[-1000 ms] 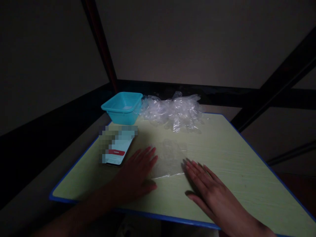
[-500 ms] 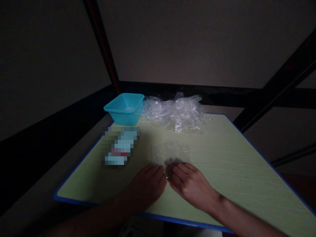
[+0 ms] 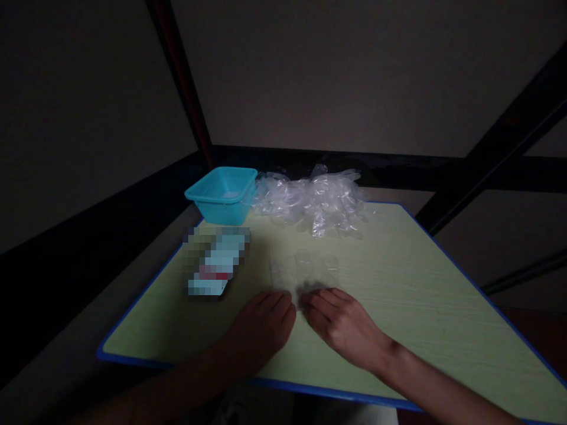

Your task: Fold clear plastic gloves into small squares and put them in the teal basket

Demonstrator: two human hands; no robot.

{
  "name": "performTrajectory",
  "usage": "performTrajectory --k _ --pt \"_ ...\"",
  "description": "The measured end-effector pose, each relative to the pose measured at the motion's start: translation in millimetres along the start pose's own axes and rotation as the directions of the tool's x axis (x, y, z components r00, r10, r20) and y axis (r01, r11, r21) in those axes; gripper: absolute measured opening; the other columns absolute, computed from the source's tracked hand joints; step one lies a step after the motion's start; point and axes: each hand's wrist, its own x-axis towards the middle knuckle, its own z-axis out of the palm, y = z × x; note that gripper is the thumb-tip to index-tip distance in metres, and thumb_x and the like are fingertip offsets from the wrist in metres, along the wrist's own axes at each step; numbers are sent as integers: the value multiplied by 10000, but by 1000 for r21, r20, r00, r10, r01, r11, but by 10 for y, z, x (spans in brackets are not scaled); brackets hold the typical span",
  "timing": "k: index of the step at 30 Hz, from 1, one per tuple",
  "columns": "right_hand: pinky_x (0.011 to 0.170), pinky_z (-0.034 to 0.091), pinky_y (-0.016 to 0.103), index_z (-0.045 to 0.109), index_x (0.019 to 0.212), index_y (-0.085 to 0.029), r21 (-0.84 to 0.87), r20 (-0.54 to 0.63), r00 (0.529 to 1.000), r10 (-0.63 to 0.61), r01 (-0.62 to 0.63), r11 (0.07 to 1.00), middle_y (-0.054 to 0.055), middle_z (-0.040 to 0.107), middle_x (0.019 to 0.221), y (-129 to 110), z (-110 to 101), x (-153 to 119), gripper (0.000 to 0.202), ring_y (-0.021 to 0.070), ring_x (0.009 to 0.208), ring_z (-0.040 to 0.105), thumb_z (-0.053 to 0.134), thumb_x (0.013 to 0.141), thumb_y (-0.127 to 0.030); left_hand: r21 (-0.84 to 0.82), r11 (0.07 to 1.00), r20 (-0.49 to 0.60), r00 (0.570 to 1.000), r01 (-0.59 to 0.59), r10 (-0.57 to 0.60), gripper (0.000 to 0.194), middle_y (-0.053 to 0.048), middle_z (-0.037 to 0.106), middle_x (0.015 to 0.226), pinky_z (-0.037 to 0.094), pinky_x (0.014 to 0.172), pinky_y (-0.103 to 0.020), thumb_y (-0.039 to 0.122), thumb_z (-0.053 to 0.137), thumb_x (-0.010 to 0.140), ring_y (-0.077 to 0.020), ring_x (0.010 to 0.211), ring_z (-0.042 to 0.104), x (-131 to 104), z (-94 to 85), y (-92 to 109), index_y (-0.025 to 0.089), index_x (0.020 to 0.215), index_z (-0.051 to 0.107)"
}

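A thin, clear plastic piece (image 3: 305,268) lies flat on the pale green table (image 3: 398,295), just beyond my hands. My left hand (image 3: 268,319) is closed at its near left edge, with the fingertips hidden beneath the hand. Close beside it, my right hand (image 3: 334,313) curls its fingers down at the near right edge of the plastic. Both hands seem to pinch or press the plastic, but the fingertips are dark and hard to make out. A narrow gap separates the two hands. Farther back is a heap of crumpled clear plastic (image 3: 316,198).
A turquoise basin (image 3: 221,203) stands at the back left corner, touching the plastic heap. In front of it lies a pixelated light-blue object (image 3: 221,260) with a red patch. The table has a blue edge. A wall and dark beams stand behind.
The gap between my hands has widened slightly, and the small pale bit between them no longer shows. The plastic piece lies almost as before.
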Motion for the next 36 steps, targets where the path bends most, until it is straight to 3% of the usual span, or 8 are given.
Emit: performTrajectory --k 6,11,15,20,25,29,32,36 --pt "581 433 301 612 684 -157 32 -75 997 9 -7 999 46 658 706 74 -41 -23 295 168 658 586 427 908 -209 15 1000 -116 993 -26 28 191 -87 673 880 463 759 -310 7 434 816 -179 809 622 -59 -54 -130 114 856 587" --pt "597 487 322 639 741 -138 45 -12 998 54 -53 998 74 686 780 235 -103 -186 290 191 690 621 396 900 -134 -26 1000 -220 976 -14 8 210 -82 687 875 495 738 -309 28 410 840 -174 788 639 -26 -110 -177 123 821 596" --pt "665 527 345 645 821 -125 222 5 982 189 -186 957 100 694 869 351 -187 -319 230 205 774 646 429 895 -155 -109 994 -271 963 -21 -9 237 -78 699 828 526 694 -304 73 388 873 -171 741 651 43 -203 -221 123 783 601" --pt "711 538 282 640 861 -149 519 36 933 357 -323 791 89 692 929 373 -432 -313 152 166 851 651 489 876 -160 -401 914 -258 949 66 -182 186 -50 716 871 540 699 -260 146 432 881 -149 774 673 125 -384 -289 156 841 612" --pt "672 540 222 641 839 -191 661 24 869 494 -384 644 50 716 878 319 -719 -245 96 137 785 672 547 853 -204 -663 725 -83 946 183 -315 153 -11 725 872 520 718 -216 140 491 826 -131 781 679 221 -696 -331 189 836 635" --pt "594 520 180 656 789 -226 685 -6 820 573 -414 599 5 722 770 246 -941 -194 68 113 673 665 595 819 -222 -794 519 72 897 316 -437 125 11 714 765 495 613 -191 177 529 792 -120 677 658 282 -890 -334 209 759 646" --pt "481 478 165 660 728 -225 726 57 774 631 -466 506 -10 694 638 220 -1064 -122 85 98 544 625 611 796 -238 -891 250 227 848 380 -479 86 26 659 621 451 474 -163 211 545 758 -104 544 622 330 -932 -338 199 717 619" --pt "387 402 178 631 649 -193 777 255 683 684 -566 275 -26 580 488 287 -1034 -33 173 83 423 525 618 771 -316 -876 -113 467 765 469 -443 103 55 596 542 436 422 -158 259 560 711 -98 464 608 431 -811 -385 189 649 515"
